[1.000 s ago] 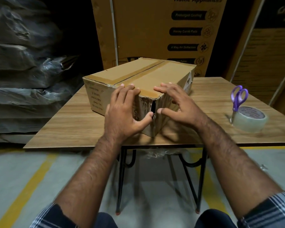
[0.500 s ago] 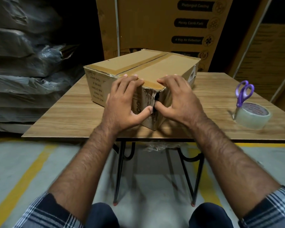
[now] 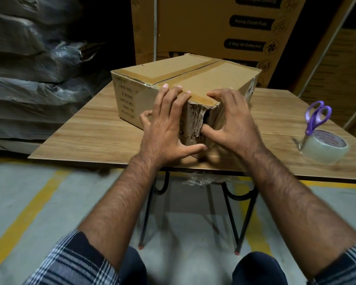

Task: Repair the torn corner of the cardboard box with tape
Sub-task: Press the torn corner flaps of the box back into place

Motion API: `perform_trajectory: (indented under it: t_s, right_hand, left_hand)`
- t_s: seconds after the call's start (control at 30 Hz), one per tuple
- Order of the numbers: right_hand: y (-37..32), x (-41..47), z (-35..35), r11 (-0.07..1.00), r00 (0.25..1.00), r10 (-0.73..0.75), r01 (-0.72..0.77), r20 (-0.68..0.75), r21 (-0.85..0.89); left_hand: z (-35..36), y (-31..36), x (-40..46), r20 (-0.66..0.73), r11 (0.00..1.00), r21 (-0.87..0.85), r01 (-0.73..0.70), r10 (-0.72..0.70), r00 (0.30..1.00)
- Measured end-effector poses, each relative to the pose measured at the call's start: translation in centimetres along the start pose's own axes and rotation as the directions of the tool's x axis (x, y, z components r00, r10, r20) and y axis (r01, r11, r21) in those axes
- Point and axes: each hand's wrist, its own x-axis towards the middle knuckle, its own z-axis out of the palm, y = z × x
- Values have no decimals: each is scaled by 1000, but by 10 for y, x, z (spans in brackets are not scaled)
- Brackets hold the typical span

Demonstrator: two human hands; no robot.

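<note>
I press both open hands, left point(image 3: 164, 128) and right point(image 3: 232, 122), flat on the box point(image 3: 193, 83) beside its torn corner point(image 3: 201, 120); no new tape yet, the roll point(image 3: 325, 149) lies untouched right of the box.

Both my arms reach forward, bare to the rolled checked sleeves. My left hand point(image 3: 165, 128) lies flat, palm down and fingers point(image 3: 174, 95) spread, fingertips hooked over a top edge, the thumb stretched out low to the right. My right hand point(image 3: 233, 124) arches beside it, fingers curled over the same edge, thumb pushed inward to the left. The two thumbs sit near each other, the right one above the left. Neither hand closes around anything.
</note>
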Motion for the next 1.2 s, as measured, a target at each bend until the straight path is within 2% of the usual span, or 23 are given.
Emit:
perform_trajectory:
  t_s: [0.27, 0.67, 0.87, 1.07, 1.2]
  right_hand:
    - [-8, -10, 6, 991, 998, 40, -45, 42, 126]
    - [-7, -14, 5, 992, 999, 28, -33, 38, 123]
    - [-15, -13, 14, 990, 993, 95, -87, -70, 108]
    - [-9, -15, 8, 990, 999, 50, -52, 18, 134]
    - [-5, -16, 6, 986, 1000, -3, -1, 26, 168]
  left_hand:
    - [9, 5, 0, -56, 999, -34, 20, -22, 998]
    - [5, 2, 0, -44, 996, -88, 11, -15, 999]
    - [7, 5, 0, -59, 990, -133, 40, -48, 997]
    - [5, 4, 1, -47, 990, -136, 25, -31, 998]
    - [-2, -1, 2, -43, 972, -235, 0, -10, 999]
